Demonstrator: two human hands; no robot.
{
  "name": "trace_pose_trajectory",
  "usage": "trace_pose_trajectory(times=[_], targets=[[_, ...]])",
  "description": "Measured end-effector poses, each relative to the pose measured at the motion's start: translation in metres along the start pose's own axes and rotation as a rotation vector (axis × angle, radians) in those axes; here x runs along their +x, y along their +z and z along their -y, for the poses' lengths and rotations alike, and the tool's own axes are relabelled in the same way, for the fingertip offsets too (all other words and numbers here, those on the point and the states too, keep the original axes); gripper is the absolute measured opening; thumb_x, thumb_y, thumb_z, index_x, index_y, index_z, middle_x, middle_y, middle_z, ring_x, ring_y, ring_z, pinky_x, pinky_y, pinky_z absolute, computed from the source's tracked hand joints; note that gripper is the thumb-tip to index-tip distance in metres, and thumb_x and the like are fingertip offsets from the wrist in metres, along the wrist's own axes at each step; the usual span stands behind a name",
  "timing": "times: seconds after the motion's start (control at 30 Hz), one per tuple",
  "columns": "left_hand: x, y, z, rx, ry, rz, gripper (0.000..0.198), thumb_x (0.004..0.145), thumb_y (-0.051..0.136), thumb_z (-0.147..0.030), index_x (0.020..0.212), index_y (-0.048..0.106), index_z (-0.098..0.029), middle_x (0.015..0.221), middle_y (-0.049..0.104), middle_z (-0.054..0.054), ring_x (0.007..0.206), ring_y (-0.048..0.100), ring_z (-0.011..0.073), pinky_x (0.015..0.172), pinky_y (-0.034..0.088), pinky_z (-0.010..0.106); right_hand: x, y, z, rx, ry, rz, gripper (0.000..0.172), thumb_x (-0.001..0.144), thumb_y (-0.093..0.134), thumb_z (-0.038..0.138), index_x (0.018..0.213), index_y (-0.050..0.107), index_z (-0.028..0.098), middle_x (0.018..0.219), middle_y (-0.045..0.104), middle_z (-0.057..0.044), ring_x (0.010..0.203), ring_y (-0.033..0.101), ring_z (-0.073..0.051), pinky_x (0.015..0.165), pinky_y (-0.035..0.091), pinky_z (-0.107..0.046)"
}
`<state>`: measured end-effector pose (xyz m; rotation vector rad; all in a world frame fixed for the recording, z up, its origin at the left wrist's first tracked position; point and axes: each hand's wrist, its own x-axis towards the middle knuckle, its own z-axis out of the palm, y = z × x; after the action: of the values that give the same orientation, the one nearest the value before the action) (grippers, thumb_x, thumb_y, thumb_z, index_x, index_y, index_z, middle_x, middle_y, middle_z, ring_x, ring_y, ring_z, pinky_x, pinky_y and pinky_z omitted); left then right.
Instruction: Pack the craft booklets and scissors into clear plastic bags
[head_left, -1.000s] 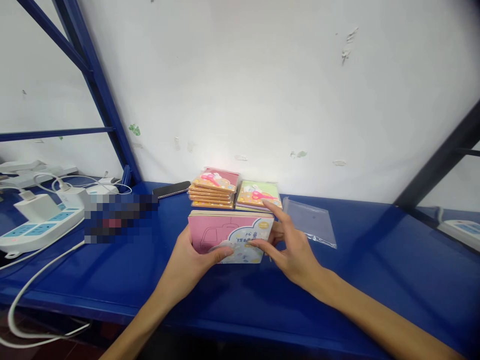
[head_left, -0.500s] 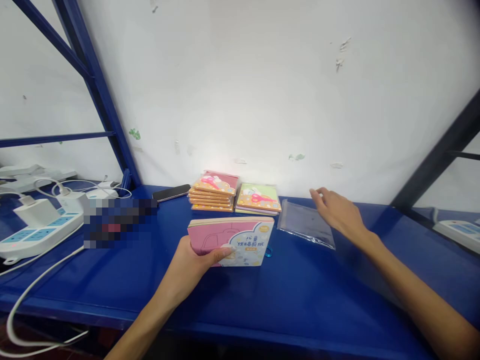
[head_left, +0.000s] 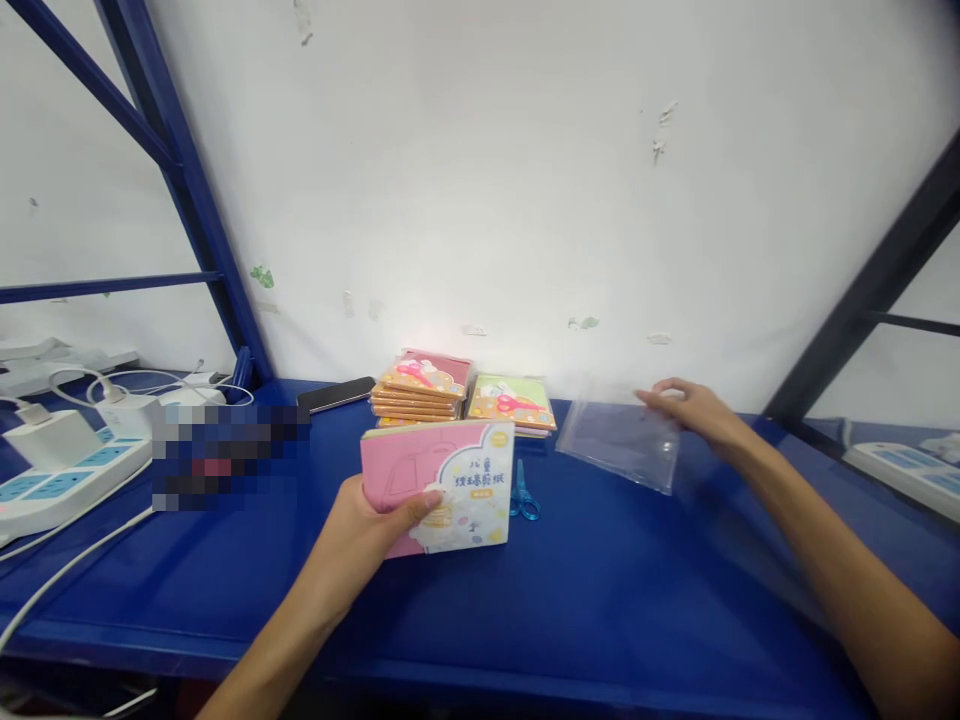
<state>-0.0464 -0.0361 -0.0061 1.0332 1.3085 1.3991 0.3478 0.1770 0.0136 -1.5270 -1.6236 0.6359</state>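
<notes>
Pink children's paper-cutting book [head_left: 437,488] is gripped in my left hand [head_left: 352,530], thumb across the cover, and tilted up above the blue shelf top [head_left: 645,600]. Its long axis runs roughly left to right, rising slightly rightward. My right hand [head_left: 694,410] pinches the edge of a clear plastic bag [head_left: 619,445]. Blue-handled scissors [head_left: 524,500] lie just beside the book, in front of stacked books [head_left: 420,390].

a pixelated patch [head_left: 229,457] we cannot read, a stack [head_left: 420,392] we half lose behind the book [head_left: 442,487]
</notes>
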Motion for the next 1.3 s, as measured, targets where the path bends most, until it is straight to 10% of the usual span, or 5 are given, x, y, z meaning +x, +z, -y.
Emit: trace_pose_trajectory(times=[0.23, 0.5, 0.7, 1.3], targets=[[-0.028, -0.005, -0.041, -0.256, -0.103, 0.023, 0.069, 0.070, 0.090, -0.033, 0.134, 0.068, -0.018, 0.114, 0.079, 0.016, 0.099, 0.077, 0.0378, 0.085, 0.065, 0.045, -0.052, -0.005, 0.076, 0.446, -0.186, -0.090, 0.038, 0.069, 0.087, 0.050, 0.084, 0.063, 0.024, 0.074, 0.059, 0.000, 0.050, 0.040, -0.009, 0.039, 0.025, -0.024], [-0.064, 0.008, -0.058, 0.033, -0.025, -0.021, 0.043, 0.065, 0.091, -0.035, 0.104, 0.082, -0.021, 0.091, 0.084, 0.008, 0.086, 0.080, 0.0355, 0.071, 0.067, 0.039, -0.128, 0.078, 0.149, 0.561, -0.208, 0.421, 0.032, 0.083, 0.077, 0.054, 0.092, 0.063, 0.026, 0.057, 0.060, 0.006, 0.037, 0.035, -0.006, 0.034, 0.021, -0.019], [-0.047, -0.016, -0.067, 0.186, 0.001, -0.254, 0.028, 0.069, 0.090, -0.036, 0.089, 0.081, -0.019, 0.082, 0.083, 0.007, 0.080, 0.080, 0.0302, 0.068, 0.066, 0.030, -0.126, 0.068, 0.137, 0.577, -0.146, 0.525, 0.029, 0.085, 0.074, 0.052, 0.088, 0.073, 0.023, 0.078, 0.073, -0.001, 0.040, 0.039, -0.005, 0.045, 0.039, -0.024], [-0.019, -0.037, -0.046, -0.046, 0.037, -0.157, 0.064, 0.068, 0.091, -0.035, 0.124, 0.073, -0.013, 0.112, 0.079, 0.018, 0.094, 0.078, 0.0369, 0.081, 0.066, 0.042, -0.115, 0.082, 0.112, 0.735, -0.014, 0.675, 0.031, 0.078, 0.079, 0.058, 0.084, 0.076, 0.028, 0.078, 0.071, -0.003, 0.046, 0.042, -0.010, 0.042, 0.040, -0.027]])
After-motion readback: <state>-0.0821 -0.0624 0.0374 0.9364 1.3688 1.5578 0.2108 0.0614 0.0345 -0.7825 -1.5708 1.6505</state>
